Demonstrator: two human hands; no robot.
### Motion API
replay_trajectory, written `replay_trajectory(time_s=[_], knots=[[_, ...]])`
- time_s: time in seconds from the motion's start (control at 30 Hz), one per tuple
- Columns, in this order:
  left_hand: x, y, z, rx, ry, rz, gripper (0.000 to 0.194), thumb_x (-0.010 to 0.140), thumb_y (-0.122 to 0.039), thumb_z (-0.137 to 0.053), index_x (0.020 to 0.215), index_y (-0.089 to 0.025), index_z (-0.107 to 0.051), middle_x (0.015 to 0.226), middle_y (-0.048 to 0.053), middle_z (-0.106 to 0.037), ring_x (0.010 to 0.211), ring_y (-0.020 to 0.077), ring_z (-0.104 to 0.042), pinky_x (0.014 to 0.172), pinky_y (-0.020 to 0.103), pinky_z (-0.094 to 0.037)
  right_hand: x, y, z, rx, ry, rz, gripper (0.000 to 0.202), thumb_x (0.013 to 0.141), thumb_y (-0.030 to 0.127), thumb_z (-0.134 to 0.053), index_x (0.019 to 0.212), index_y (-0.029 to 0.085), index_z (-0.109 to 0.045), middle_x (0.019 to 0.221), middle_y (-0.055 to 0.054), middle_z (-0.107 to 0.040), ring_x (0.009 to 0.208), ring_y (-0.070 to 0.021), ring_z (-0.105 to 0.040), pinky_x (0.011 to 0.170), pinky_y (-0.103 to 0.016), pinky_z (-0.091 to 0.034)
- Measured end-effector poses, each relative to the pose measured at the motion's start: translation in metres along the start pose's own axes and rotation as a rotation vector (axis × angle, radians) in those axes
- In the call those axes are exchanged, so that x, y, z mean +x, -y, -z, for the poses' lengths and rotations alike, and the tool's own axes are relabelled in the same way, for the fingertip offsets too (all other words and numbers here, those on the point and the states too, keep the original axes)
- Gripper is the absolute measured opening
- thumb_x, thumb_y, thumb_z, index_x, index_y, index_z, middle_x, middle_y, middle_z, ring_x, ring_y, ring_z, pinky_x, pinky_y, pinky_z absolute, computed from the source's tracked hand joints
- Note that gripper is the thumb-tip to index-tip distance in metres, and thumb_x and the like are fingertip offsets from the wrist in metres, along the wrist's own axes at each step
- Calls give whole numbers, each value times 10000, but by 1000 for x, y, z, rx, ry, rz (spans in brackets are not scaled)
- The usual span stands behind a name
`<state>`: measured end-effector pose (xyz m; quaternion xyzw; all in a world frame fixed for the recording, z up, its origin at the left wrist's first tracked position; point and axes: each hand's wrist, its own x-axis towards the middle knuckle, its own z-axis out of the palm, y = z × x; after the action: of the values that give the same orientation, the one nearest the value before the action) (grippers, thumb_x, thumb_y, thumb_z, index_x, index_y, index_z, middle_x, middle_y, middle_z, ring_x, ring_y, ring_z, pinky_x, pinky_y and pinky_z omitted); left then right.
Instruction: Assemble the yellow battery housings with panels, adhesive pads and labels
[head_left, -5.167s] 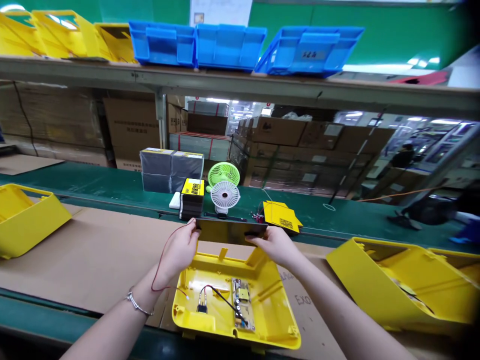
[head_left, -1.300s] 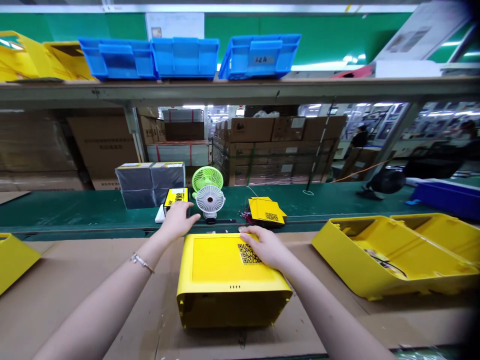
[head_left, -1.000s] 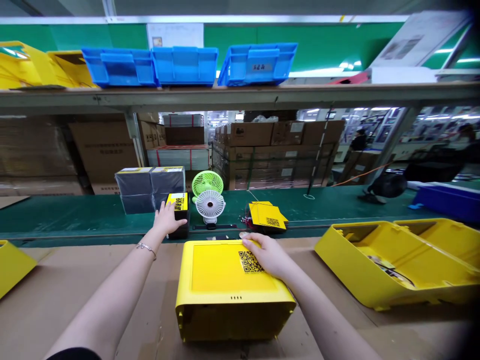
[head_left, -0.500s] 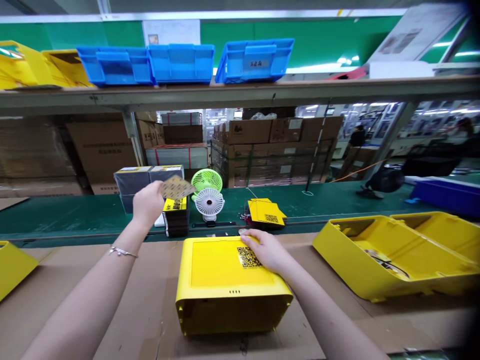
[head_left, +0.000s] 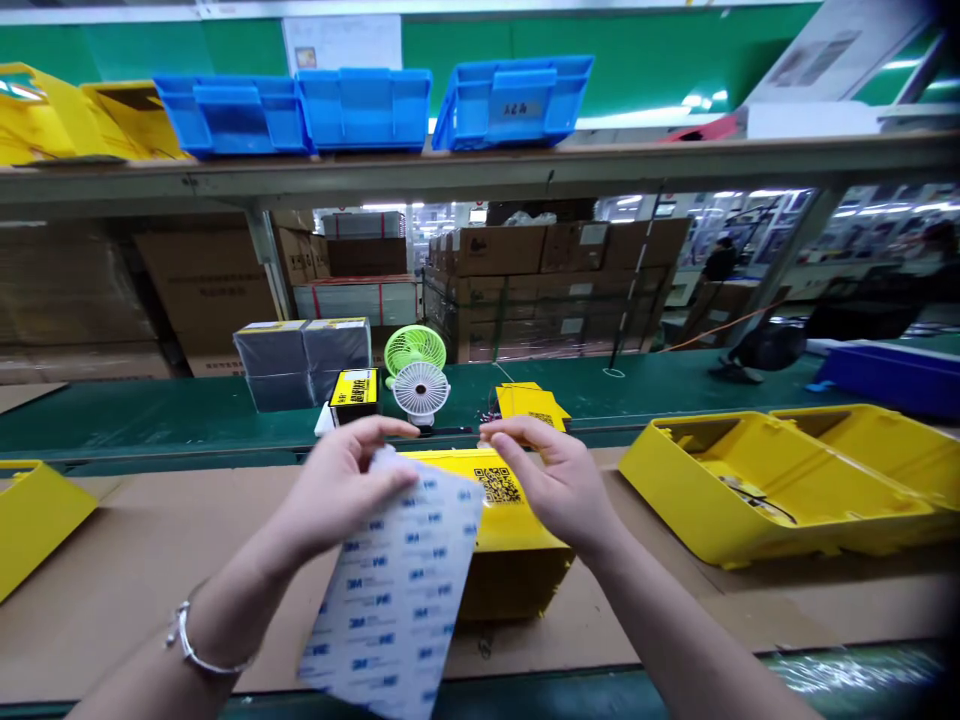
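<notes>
Round the yellow case (head_left: 510, 528), I have an open lane at nine o'clock, over cardboard (head_left: 172, 545) between the left hand (head_left: 341, 490) and a shell (head_left: 41, 520). The hanging sheet (head_left: 405, 590) blocks seven. A stack (head_left: 354, 395) stands at ten, a white fan (head_left: 421, 390) at eleven. Three o'clock gives me less (tight, honestly): right hand (head_left: 566, 490), then open shells (head_left: 697, 495).

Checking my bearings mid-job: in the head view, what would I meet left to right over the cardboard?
Yellow housing at the left edge, silver bracelet, printed sheet in the left hand, right hand, open yellow housing at right.
</notes>
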<state>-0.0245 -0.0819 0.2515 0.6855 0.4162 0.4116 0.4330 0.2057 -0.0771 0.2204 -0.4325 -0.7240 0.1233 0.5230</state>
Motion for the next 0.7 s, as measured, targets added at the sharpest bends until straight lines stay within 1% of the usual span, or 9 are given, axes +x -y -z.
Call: replay_trajectory(time_s=[0.07, 0.13, 0.23, 0.3, 0.43, 0.53, 0.57, 0.63, 0.7], knots=[[-13, 9, -19, 31, 51, 14, 520, 680, -252, -668, 1185, -245, -545, 691, -9, -634, 591, 132, -562, 514, 227, -441, -5, 24, -2, 33, 147, 28, 168, 856, 296, -520, 853, 184, -645, 870, -41, -656, 815, -160, -593, 736, -285, -467], [-22, 18, -33, 85, 39, -23, 601, 665, -238, -680, 1240, -270, -510, 603, -44, -579, 533, 108, -488, 491, 209, -389, -11, 41, -7, 65, 299, 20, 144, 844, 261, -531, 797, 189, -646, 819, -21, -654, 770, -142, -587, 712, -271, -461], [-30, 29, -47, 72, 19, -71, 606, 692, -226, -653, 1274, -262, -490, 587, -40, -566, 514, 102, -436, 499, 214, -366, -18, 48, -17, 180, 476, -89, 84, 807, 208, -569, 765, 193, -640, 776, 7, -652, 740, -123, -589, 695, -249, -466], [-34, 33, -52, 47, 1, -81, 588, 715, -203, -621, 1284, -257, -482, 600, -37, -566, 522, 99, -426, 514, 214, -365, -22, 44, -23, 244, 528, -190, 45, 783, 201, -594, 763, 187, -632, 740, 17, -639, 698, -113, -580, 642, -229, -464], [-37, 36, -57, 24, -53, -55, 570, 724, -207, -624, 1274, -266, -486, 524, -75, -486, 490, 80, -370, 502, 203, -333, -25, 36, -27, 319, 566, -311, 71, 772, 233, -612, 803, 175, -638, 725, 8, -633, 655, -108, -563, 584, -220, -453], [-35, 33, -60, -213, -33, 50, 637, 643, -222, -720, 1243, -238, -506, 585, -51, -563, 534, 90, -455, 561, 221, -375, -24, 41, -22, 387, 539, -308, 77, 765, 234, -624, 757, 161, -644, 741, -12, -652, 687, -124, -585, 638, -249, -484], [-35, 31, -61, -355, 4, 80, 641, 613, -223, -745, 1215, -225, -523, 644, -28, -601, 585, 107, -507, 610, 240, -401, -24, 44, -19, 402, 497, -284, 75, 765, 229, -626, 744, 159, -644, 747, -17, -655, 701, -130, -592, 662, -260, -492], [-35, 29, -65, -690, 127, 112, 589, 599, -246, -751, 1154, -208, -556, 807, 27, -649, 738, 163, -585, 744, 300, -425, -23, 49, -12, 407, 372, -196, 65, 773, 214, -623, 742, 162, -645, 763, -23, -653, 730, -138, -598, 705, -278, -497], [-38, 30, -71, -981, 281, 157, 496, 661, -310, -689, 1128, -192, -569, 951, 72, -651, 885, 216, -597, 857, 358, -397, -21, 51, -7, 377, 204, -98, 52, 779, 209, -626, 746, 171, -637, 749, -19, -637, 722, -136, -590, 685, -269, -496]])
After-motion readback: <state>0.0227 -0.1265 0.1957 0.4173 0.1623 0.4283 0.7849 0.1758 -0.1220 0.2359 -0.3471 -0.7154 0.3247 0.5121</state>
